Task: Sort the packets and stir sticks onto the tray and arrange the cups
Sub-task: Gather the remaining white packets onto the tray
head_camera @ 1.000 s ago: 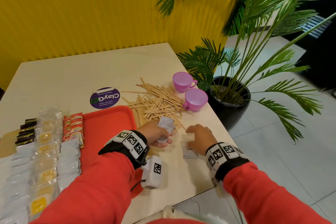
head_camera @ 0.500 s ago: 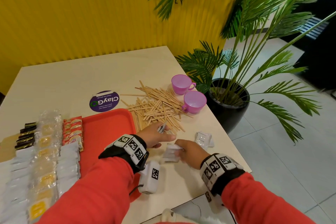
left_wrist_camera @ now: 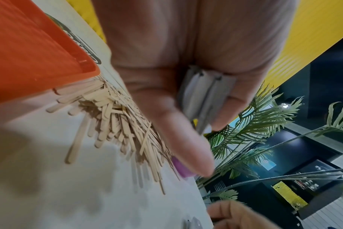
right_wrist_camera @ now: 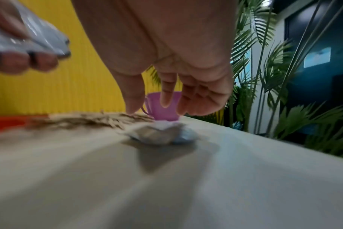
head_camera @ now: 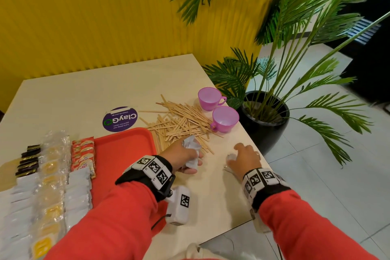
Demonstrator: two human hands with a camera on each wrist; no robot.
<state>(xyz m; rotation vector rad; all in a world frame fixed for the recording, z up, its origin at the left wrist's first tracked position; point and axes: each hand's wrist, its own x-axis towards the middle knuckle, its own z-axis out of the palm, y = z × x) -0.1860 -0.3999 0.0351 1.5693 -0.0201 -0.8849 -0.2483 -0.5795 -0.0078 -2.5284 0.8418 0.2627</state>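
A round purple "ClayGO" sticker (head_camera: pixel 120 119) marks the worktop (head_camera: pixel 84 95). Left hand (head_camera: pixel 181 154) grips several white paper packets (head_camera: pixel 191 146); right hand (head_camera: pixel 244 159), fingers relaxed, hovers over one packet (right_wrist_camera: pixel 161 134). Two purple plastic cups (head_camera: pixel 224 119) stand beside the wooden stir sticks (head_camera: pixel 179 122).

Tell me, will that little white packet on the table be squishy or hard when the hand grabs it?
Probably squishy: the white packet under the right hand looks puffy and wrinkled. Likely light too, since the left hand holds several similar packets at once. Its shiny wrapper might be slippery.
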